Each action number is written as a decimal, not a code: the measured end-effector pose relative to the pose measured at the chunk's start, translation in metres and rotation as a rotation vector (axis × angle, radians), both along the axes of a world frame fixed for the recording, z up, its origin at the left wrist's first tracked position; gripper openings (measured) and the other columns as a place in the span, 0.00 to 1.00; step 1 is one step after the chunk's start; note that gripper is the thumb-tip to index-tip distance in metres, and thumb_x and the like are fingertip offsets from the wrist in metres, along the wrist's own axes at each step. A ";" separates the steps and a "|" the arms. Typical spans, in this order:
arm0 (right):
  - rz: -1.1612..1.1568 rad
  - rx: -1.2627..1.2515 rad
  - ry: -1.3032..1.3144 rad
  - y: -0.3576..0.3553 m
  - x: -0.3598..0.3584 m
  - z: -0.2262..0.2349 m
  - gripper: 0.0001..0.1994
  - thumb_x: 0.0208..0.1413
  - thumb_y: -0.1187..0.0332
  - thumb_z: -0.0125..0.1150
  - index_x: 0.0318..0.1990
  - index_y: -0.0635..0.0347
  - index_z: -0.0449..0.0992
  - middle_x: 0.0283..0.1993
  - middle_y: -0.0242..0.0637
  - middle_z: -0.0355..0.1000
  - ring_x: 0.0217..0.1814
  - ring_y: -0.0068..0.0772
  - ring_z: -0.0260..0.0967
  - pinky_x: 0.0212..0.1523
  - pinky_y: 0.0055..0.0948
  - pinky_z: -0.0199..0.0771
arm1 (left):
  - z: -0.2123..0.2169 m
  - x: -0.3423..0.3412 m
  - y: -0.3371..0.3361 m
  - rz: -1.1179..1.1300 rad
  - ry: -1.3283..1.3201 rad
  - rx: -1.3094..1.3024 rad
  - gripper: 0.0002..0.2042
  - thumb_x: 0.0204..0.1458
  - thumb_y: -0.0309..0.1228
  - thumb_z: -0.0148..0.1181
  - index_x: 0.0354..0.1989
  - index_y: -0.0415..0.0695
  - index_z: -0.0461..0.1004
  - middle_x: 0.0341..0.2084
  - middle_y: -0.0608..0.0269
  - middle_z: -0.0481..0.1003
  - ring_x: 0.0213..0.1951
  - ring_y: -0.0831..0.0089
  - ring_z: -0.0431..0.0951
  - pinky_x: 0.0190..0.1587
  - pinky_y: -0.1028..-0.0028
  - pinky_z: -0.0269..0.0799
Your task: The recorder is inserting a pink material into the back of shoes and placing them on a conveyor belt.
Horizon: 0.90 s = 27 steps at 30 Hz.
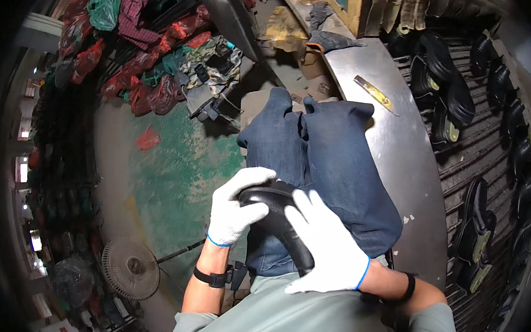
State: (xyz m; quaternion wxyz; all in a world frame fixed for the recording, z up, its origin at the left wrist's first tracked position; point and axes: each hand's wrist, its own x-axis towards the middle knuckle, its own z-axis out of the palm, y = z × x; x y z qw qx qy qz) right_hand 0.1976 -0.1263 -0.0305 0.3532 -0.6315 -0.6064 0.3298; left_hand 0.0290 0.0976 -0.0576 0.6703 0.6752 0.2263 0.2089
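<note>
We hold one black sole (277,220) over our lap with both hands, and it lies above our knees in blue jeans (321,170). Our left hand (234,207), in a white glove, has its fingers (253,176) curled around the upper end of the sole, closed on it. Our right hand (327,249), also in a white glove, lies over the lower part, with the fingers spread and pressing rather than gripping; the thumb side is hidden, so we cannot tell if it closes underneath. We judge that the work on this sole is in the middle: it is in the hands and not yet put away. To our right the dark rack (495,184) already carries many black soles (445,99); we count about ten to twelve that show clearly, in pairs and in rows, and more at the rim are too dark to count, so some pieces seem already done or waiting. On the metal table (402,170) just beside our right knee lies one knife (374,93) with a yellowish handle, and nobody touches it. On the floor (171,177) to the left we see one fan (131,268) and a heap of red bags (141,81), too many to count surely.
</note>
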 end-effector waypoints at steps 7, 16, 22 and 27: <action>-0.215 0.046 0.125 -0.018 -0.001 -0.014 0.57 0.43 0.63 0.76 0.84 0.67 0.55 0.74 0.66 0.66 0.72 0.70 0.68 0.75 0.54 0.69 | 0.012 0.036 -0.011 0.182 0.249 0.291 0.07 0.61 0.26 0.70 0.46 0.40 0.85 0.55 0.54 0.85 0.56 0.61 0.84 0.64 0.62 0.77; -0.671 0.271 1.379 -0.163 0.101 0.007 0.58 0.41 0.77 0.74 0.84 0.77 0.52 0.81 0.58 0.66 0.82 0.52 0.68 0.86 0.53 0.60 | 0.033 0.129 -0.042 -0.306 -0.026 0.223 0.27 0.66 0.41 0.72 0.69 0.40 0.78 0.76 0.50 0.71 0.75 0.57 0.72 0.76 0.60 0.69; -1.447 0.038 0.738 -0.269 0.227 -0.044 0.51 0.50 0.88 0.64 0.86 0.67 0.54 0.34 0.37 0.79 0.31 0.24 0.78 0.38 0.25 0.83 | 0.000 0.198 -0.111 -0.569 0.013 0.444 0.28 0.64 0.36 0.73 0.71 0.42 0.76 0.67 0.45 0.78 0.66 0.52 0.82 0.71 0.60 0.76; -1.530 -0.296 -0.631 -0.259 0.262 -0.102 0.31 0.48 0.83 0.61 0.65 0.66 0.82 0.53 0.49 0.83 0.58 0.56 0.78 0.64 0.50 0.77 | -0.024 0.316 -0.151 -0.583 -0.109 0.750 0.34 0.65 0.38 0.71 0.77 0.39 0.69 0.71 0.39 0.74 0.72 0.41 0.74 0.74 0.52 0.70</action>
